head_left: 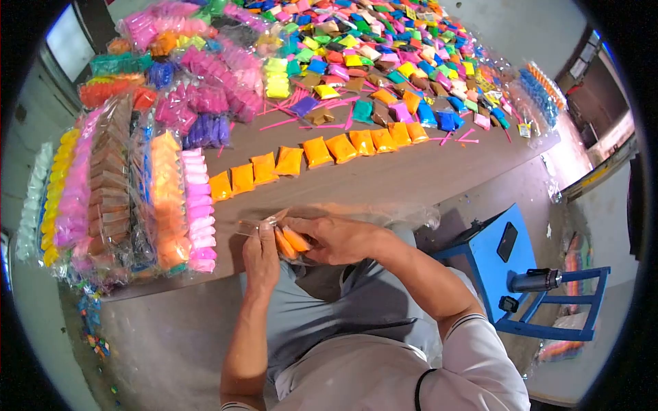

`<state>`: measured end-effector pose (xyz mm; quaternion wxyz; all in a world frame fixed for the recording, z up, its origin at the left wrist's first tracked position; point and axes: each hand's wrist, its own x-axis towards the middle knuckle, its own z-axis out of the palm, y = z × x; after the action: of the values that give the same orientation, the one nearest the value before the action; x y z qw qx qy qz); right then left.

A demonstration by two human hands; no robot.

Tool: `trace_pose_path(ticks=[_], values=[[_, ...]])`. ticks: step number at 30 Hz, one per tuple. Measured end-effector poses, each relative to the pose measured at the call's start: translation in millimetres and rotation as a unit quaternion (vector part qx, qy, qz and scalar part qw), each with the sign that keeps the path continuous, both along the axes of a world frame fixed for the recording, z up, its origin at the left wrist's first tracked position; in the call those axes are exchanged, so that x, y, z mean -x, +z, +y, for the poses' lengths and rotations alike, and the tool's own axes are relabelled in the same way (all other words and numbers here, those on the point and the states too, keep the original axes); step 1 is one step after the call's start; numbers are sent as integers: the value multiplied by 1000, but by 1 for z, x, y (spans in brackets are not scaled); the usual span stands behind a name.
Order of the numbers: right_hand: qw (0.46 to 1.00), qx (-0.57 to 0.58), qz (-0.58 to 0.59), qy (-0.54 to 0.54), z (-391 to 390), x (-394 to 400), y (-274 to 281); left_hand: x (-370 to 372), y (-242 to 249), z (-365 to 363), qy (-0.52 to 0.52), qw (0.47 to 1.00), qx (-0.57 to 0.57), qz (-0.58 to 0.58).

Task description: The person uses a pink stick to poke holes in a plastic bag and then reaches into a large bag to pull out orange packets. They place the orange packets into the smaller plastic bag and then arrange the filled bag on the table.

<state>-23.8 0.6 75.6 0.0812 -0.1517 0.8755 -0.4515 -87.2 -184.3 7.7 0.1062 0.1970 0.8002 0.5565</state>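
Note:
At the table's front edge, over my lap, my left hand [260, 255] pinches the opening of a clear plastic bag [404, 214]. The bag stretches off to the right, behind my right wrist. Close beside it, my right hand [336, 238] is closed on two orange packets [293, 241], which lie at the bag's mouth between both hands. Part of the packets is hidden by my right fingers. Farther up the table, a row of orange packets [317, 152] runs slantwise from lower left to upper right.
Long bags of packed packets [110, 185] stand at the table's left. A large heap of small coloured packets [370, 48] covers the back, with pink sticks [277, 123] in front. At right, a blue stool [504, 257] holds a phone [507, 242] and a metal flask [534, 280].

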Motion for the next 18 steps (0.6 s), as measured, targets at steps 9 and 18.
trace_pose_path(ticks=[9,18], values=[[995,-50,88,-22,-1,8,-25,-7,7,5,26,999,37,-15],[984,-110,127,-54,-3,27,-38,-1,15,3,17,992,55,111]])
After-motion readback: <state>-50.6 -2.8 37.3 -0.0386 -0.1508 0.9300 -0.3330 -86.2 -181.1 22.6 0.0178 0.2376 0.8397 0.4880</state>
